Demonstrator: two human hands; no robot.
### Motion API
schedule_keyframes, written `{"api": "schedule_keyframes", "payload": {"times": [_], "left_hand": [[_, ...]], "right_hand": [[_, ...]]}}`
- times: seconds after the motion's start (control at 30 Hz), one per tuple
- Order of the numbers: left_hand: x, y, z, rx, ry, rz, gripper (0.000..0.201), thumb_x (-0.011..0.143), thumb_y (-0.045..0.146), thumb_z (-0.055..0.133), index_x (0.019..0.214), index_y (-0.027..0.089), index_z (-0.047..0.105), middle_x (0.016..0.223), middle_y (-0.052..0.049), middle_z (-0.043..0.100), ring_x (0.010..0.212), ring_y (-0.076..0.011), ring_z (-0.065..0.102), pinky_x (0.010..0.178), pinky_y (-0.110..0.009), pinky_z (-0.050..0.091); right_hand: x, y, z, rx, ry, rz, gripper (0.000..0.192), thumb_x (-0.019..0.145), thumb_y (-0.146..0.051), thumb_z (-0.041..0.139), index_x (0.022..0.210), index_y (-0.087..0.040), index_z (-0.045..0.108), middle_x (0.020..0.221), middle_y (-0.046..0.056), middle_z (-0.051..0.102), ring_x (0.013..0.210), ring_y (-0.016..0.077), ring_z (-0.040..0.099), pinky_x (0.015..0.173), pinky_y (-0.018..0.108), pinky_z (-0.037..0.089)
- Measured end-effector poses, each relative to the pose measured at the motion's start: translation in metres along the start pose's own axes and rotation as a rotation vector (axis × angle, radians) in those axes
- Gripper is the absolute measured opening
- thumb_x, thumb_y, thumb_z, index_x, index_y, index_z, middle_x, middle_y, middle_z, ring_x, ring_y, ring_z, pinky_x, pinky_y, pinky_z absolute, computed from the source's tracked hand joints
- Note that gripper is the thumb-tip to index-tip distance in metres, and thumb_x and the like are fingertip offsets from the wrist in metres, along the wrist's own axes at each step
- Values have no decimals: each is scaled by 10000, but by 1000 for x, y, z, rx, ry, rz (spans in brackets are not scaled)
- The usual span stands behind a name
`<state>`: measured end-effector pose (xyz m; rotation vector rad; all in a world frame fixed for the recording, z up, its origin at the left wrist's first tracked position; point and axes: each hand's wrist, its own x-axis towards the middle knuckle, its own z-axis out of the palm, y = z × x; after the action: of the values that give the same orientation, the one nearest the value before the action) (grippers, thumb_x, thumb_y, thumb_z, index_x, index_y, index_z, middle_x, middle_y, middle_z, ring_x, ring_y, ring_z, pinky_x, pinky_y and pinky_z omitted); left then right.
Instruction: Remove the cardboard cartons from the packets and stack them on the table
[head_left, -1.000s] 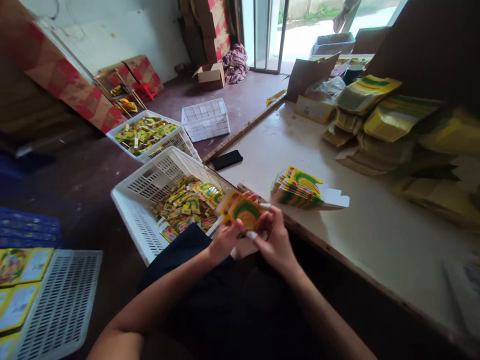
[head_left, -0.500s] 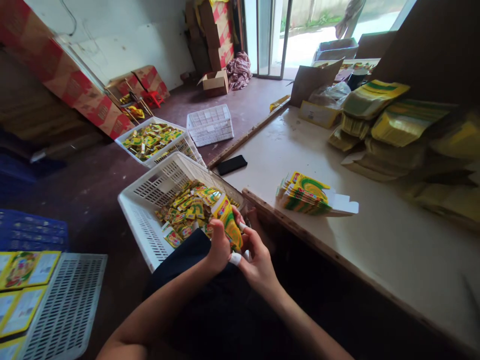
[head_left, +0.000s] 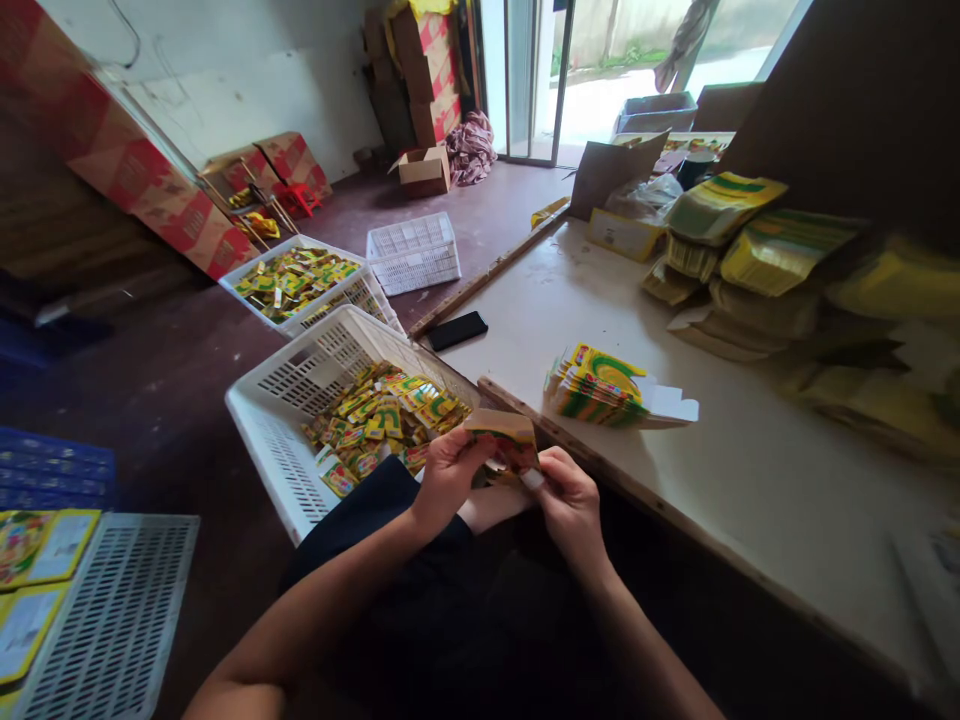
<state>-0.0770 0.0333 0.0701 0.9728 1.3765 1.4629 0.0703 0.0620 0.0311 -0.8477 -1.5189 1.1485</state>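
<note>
Between my two hands is a small printed carton in yellow, green and red, held above my lap. The fingers of my left hand are closed on its left side. My right hand, with white tape on a fingertip, pinches the right side. What is inside the carton cannot be made out. Just beyond my left hand, a white plastic crate holds many small yellow-and-green packets. On the table to the right lies a stack of flattened cartons with white flaps.
A black phone lies at the near corner of the table. Bundles of flat cartons are piled at the right. Another packet-filled crate and a white crate stand ahead. Yellow boxes sit on a crate at lower left.
My hands have moved apart and slightly right. The carton has turned from tilted upright to spread crosswise between them. The view has shifted slightly.
</note>
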Motion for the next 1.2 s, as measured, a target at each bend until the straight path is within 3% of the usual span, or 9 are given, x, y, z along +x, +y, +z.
{"api": "schedule_keyframes", "payload": {"times": [0.1, 0.23, 0.37, 0.47, 0.53, 0.63, 0.77, 0.93, 1.2], "left_hand": [[8, 15, -14, 63, -205, 23, 377, 709, 528, 725, 848, 178, 744, 914, -77, 747, 877, -220, 671, 832, -324, 512], [18, 26, -33, 131, -386, 91, 720, 676, 688, 657, 1221, 217, 635, 1266, -127, 637, 1188, -299, 572, 1015, -414, 422], [11, 7, -28, 563, -484, -16, 958, 416, 467, 888, 1278, 205, 562, 1325, -154, 578, 1241, -369, 510, 1063, -498, 365], [3, -10, -17, 753, -480, -33, 646, 564, 354, 814, 1154, 197, 602, 1096, -112, 677, 1013, -319, 636, 894, -430, 484], [0, -15, -12, 789, -440, 28, 482, 650, 370, 750, 1077, 204, 601, 960, -73, 690, 875, -273, 661, 776, -368, 509], [-1, -16, -7, 828, -342, 179, 520, 652, 415, 750, 1090, 207, 561, 963, -75, 676, 867, -270, 657, 761, -365, 512], [-5, -18, -2, 898, -331, 290, 566, 686, 369, 722, 1180, 197, 505, 1021, -106, 659, 925, -292, 652, 808, -410, 517], [-12, -28, 0, 799, -518, 419, 739, 670, 210, 678, 1342, 255, 375, 1244, -104, 581, 1117, -281, 606, 924, -395, 496], [-13, -33, 1, 846, -540, 392, 558, 653, 213, 671, 1147, 274, 419, 1106, -53, 584, 933, -247, 660, 764, -340, 524]], "right_hand": [[2, 5, -17, -151, -33, -108, 167, 830, -210, 579, 809, -257, 738, 709, 4, 611, 619, 138, 567, 542, 243, 458], [4, 10, -35, -510, -80, -290, 268, 868, -182, 541, 909, -333, 759, 753, 29, 651, 736, 194, 586, 728, 361, 504], [-1, 12, -28, -566, -243, -342, 323, 874, -138, 546, 936, -389, 739, 757, 7, 673, 850, 211, 599, 1019, 482, 401], [-10, 13, -15, -466, -221, -367, 360, 862, -145, 578, 1058, -426, 685, 915, -5, 689, 1054, 229, 591, 1132, 531, 277], [-14, 14, -10, -395, -26, -315, 481, 838, -216, 636, 1272, -407, 556, 1226, 31, 614, 1264, 278, 477, 1140, 574, 252], [-16, 15, -8, -178, 186, -64, 718, 865, -385, 608, 1486, -315, 254, 1526, 96, 333, 1407, 311, 316, 1112, 572, 316], [-15, 17, -6, 154, -53, 226, 614, 897, -559, 482, 1416, -236, 420, 1406, 124, 517, 1324, 298, 463, 1073, 491, 412], [-19, 14, -3, 298, -231, 409, 535, 863, -589, 521, 1277, -260, 600, 1284, 90, 632, 1305, 290, 488, 1119, 521, 346], [-21, 15, -8, 191, -196, 337, 637, 856, -680, 457, 1322, -260, 568, 1370, 94, 572, 1299, 288, 502, 1084, 480, 409]]}}
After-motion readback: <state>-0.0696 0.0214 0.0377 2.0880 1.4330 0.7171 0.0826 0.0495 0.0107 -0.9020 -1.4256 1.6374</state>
